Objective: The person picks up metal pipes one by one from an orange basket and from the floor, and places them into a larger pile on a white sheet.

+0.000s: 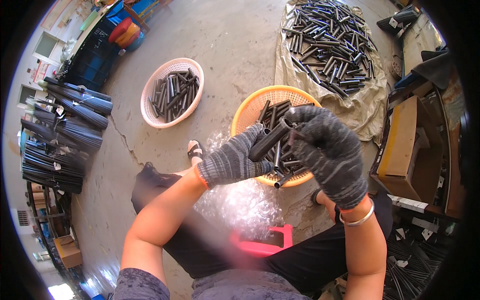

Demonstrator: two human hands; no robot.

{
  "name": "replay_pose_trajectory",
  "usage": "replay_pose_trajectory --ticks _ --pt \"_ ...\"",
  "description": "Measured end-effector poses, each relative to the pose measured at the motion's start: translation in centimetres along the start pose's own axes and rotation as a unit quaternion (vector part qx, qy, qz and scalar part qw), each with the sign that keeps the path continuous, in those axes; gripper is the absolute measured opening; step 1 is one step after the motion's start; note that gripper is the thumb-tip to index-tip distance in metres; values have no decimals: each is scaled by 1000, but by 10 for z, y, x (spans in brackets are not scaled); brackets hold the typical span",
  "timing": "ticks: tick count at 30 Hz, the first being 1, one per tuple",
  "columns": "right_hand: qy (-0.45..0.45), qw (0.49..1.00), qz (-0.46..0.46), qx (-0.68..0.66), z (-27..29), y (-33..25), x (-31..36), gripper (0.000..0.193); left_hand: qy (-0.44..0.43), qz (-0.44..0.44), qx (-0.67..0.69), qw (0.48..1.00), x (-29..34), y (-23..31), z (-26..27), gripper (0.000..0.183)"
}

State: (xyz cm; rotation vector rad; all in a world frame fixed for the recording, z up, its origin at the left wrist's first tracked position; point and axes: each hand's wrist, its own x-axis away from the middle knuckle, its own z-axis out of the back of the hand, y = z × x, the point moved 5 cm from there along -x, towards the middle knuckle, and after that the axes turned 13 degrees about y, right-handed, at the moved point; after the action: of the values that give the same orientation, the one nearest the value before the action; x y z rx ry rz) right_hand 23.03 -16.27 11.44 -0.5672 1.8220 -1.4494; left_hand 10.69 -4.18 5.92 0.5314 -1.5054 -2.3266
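The workshop's grey concrete floor [220,50] spreads out beyond your hands. Your gloved left hand [230,159] grasps a short black tube [270,142], tilted with its open end up toward your right hand [330,147], probably to keep that end within reach. Your right fingers bend around the upper end; you can't tell here whether they grip it. Directly beneath, the orange plastic basket [243,111] holds more tubes, likely set there for an easy reach. Beyond your right hand, other tubes [332,45] lie spread over a beige sheet [362,115], perhaps keeping them off the floor.
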Motion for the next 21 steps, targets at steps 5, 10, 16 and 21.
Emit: replay_pose_trajectory --ticks 5,10,16,21 --pt "-4 973 175 153 -5 -1 -2 23 -60 242 229 941 6 9 -3 43" --pt "10 988 104 116 -9 9 1 16 -24 273 279 920 8 10 3 40" --pt "27 993 -117 20 -1 21 2 16 47 103 112 987 6 17 8 37" --pt "21 993 -116 33 -8 22 8 17 58 86 145 984 11 18 8 27"
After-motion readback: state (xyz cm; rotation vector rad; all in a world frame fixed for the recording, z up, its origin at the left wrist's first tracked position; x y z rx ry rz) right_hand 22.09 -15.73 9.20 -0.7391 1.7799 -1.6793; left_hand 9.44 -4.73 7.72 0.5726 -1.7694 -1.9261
